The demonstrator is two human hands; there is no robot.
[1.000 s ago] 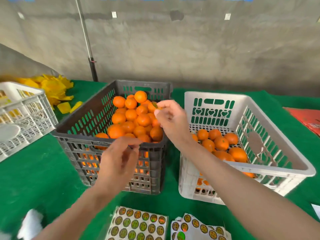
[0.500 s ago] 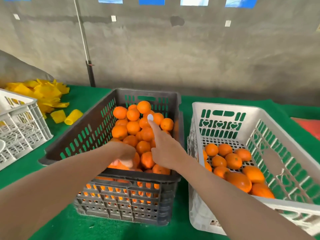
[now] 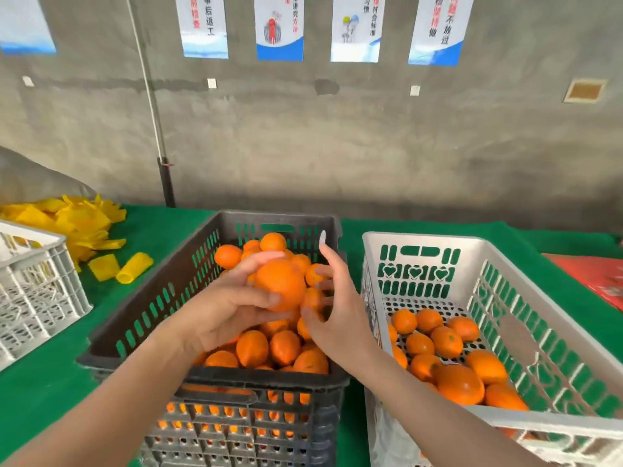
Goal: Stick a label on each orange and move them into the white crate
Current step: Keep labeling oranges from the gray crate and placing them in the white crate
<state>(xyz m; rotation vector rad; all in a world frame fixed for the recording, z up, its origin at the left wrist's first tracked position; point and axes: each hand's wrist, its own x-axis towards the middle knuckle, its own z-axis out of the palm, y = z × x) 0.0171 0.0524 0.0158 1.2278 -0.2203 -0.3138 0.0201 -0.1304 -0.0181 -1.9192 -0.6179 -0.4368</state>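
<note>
My left hand (image 3: 219, 311) grips one orange (image 3: 279, 284) and holds it up over the dark grey crate (image 3: 151, 298), which is full of oranges (image 3: 269, 348). My right hand (image 3: 340, 318) is close beside that orange on its right. Its index finger points up with a small pale label (image 3: 322, 238) stuck on the tip, and its other fingers reach behind the held orange. The white crate (image 3: 526, 264) stands to the right of the dark one, with several oranges (image 3: 445, 342) on its floor.
Both crates sit on a green cloth. A second white crate (image 3: 33, 291) stands at the left edge, with a heap of yellow foam nets (image 3: 77, 224) behind it. A red sheet (image 3: 600, 274) lies far right. A pole (image 3: 165, 176) leans against the concrete wall.
My left hand has lifted an orange out of the dark crate's pile. My right hand, label on its fingertip, has come in beside it. The view has tilted upward.
</note>
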